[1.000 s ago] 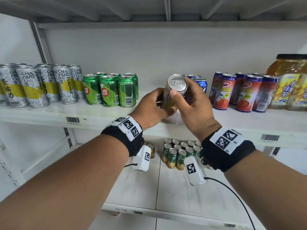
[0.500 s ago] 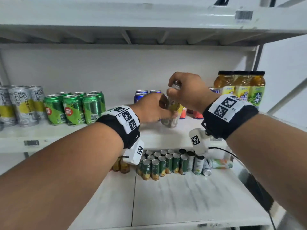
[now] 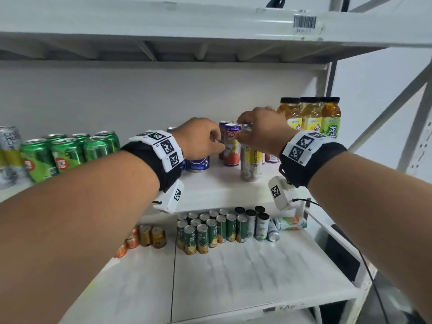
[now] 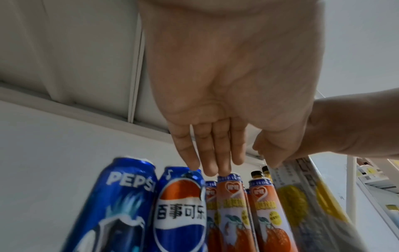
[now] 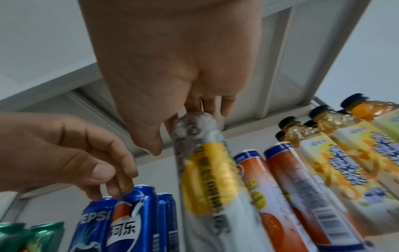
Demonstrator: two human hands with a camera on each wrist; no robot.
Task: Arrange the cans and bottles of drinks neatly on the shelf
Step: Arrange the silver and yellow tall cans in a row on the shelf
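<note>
A tall silver can with a yellow band [image 3: 251, 164] [image 5: 207, 170] [image 4: 302, 196] stands on the middle shelf [image 3: 222, 190], in front of the orange juice cans [image 3: 231, 148] [image 4: 231, 213]. My right hand [image 3: 245, 132] [image 5: 187, 122] grips its top rim from above. My left hand [image 3: 217, 146] [image 4: 213, 167] is off that can. Its fingers are straight and the tips touch the tops of a blue Pepsi can [image 3: 198, 163] [image 4: 179, 213] and an orange juice can.
Yellow tea bottles [image 3: 311, 118] stand at the right end of the shelf. Green cans [image 3: 67, 155] and more silver cans [image 3: 9, 148] fill the left. The lower shelf holds several small cans [image 3: 210, 230], and one lies on its side [image 3: 289, 223].
Both hands held the silver can raised in front of the shelf. It has moved right and now stands on the shelf. My left hand has let go of it.
</note>
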